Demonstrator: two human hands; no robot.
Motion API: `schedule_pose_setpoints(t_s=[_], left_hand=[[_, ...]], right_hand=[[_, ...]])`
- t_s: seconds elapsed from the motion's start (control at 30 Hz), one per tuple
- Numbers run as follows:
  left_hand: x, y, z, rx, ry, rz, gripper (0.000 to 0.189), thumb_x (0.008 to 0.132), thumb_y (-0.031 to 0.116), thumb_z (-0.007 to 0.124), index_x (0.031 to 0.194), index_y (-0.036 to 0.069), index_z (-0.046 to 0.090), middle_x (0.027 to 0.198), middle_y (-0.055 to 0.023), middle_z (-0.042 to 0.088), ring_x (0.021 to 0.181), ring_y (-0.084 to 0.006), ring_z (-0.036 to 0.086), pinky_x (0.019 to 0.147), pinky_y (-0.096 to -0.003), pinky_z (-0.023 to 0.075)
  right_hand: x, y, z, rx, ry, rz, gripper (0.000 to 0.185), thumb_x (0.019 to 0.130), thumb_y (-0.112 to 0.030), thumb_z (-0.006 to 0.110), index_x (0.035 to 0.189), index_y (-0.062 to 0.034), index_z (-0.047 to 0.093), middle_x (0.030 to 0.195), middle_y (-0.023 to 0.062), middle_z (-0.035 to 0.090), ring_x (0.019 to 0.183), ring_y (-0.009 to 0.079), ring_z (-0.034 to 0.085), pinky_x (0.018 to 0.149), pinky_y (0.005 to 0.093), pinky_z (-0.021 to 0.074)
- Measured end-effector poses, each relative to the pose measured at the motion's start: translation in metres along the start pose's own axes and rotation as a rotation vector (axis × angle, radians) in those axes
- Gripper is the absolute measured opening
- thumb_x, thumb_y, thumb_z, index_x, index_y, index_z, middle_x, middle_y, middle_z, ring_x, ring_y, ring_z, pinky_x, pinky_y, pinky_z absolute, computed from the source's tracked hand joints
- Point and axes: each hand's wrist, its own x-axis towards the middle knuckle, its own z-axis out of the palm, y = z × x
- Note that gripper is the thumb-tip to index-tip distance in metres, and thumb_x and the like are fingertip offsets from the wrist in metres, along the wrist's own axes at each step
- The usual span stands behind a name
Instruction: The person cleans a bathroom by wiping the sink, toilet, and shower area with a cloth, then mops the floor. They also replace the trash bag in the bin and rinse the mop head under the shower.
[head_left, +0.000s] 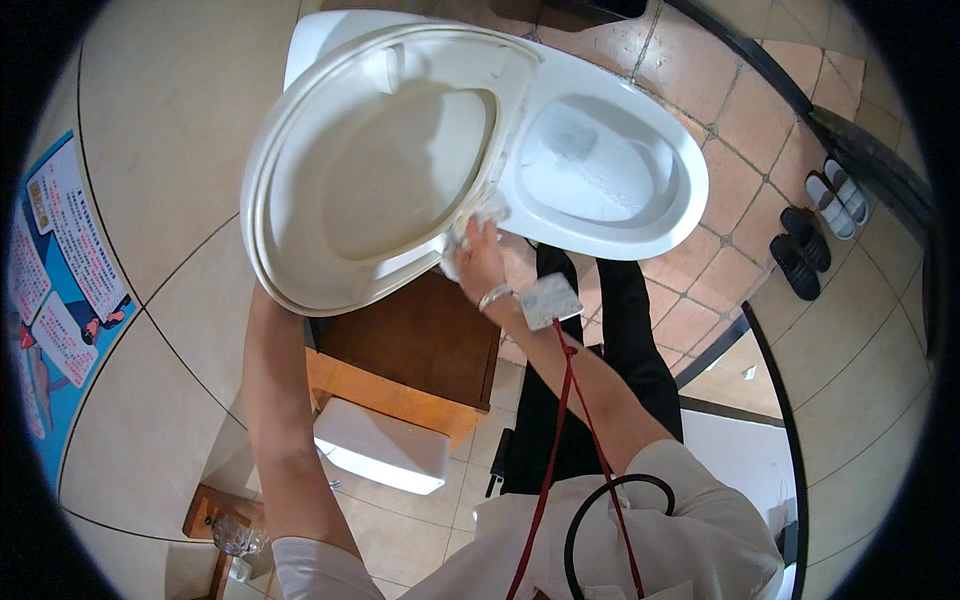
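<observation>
My right hand presses a crumpled white cloth or wipe against the edge of the raised toilet seat, close to its hinge end. The seat stands up against the raised toilet lid, both off-white and yellowish. To their right lies the uncovered white toilet bowl, with water at its bottom. My left forearm reaches up behind the lid, which hides my left hand. A bracelet circles my right wrist. Over that forearm hangs a card holder on a red lanyard.
A brown-topped wooden cabinet stands below the lid, with a white box-like object beside it. Dark slippers and white slippers lie at right. A glass sits by a wooden wall shelf. A printed poster hangs at left.
</observation>
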Motion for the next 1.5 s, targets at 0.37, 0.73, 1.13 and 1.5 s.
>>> schedule_pose_setpoints(t_s=[0.37,0.73,1.13,1.5], left_hand=[[0.006,0.000,0.004,0.006,0.000,0.007,0.026,0.079,0.025,0.061,0.094,0.004,0.055,0.090,-0.0170,0.062,0.083,-0.0289,0.061,0.072,-0.0363,0.0490],[0.030,0.002,0.019,-0.051,0.029,0.079,0.025,0.077,0.025,0.063,0.089,0.004,0.056,0.087,-0.0181,0.063,0.081,-0.0305,0.061,0.070,-0.0373,0.0487],[0.065,-0.008,0.040,-0.084,0.133,0.168,0.025,0.075,0.026,0.065,0.084,0.004,0.057,0.084,-0.0194,0.063,0.079,-0.0324,0.062,0.068,-0.0384,0.0483],[-0.141,0.044,0.033,-0.637,0.769,0.004,0.024,0.092,0.027,0.051,0.094,0.004,0.057,0.083,-0.0051,0.061,0.076,-0.0131,0.057,0.069,-0.0227,0.0438]], right_hand=[[-0.001,0.144,-0.096,-0.696,-0.332,-0.486,0.034,0.081,-0.007,0.046,0.115,-0.0078,0.051,0.125,0.0154,0.045,0.102,0.0343,0.050,0.087,0.0434,0.0442],[0.111,0.071,-0.195,0.009,0.151,-0.290,0.065,0.073,-0.001,0.052,0.136,-0.0029,0.034,0.126,0.0191,0.045,0.123,0.0332,0.039,0.105,0.0365,0.0281],[-0.050,0.001,0.004,0.113,-0.094,-0.146,0.041,0.085,-0.022,0.052,0.120,-0.0014,0.050,0.119,0.0208,0.048,0.108,0.0282,0.049,0.089,0.0362,0.0439],[0.098,-0.191,-0.106,0.483,0.148,-0.477,0.043,0.074,-0.006,0.060,0.117,-0.0050,0.053,0.112,0.0165,0.049,0.103,0.0311,0.050,0.085,0.0400,0.0436]])
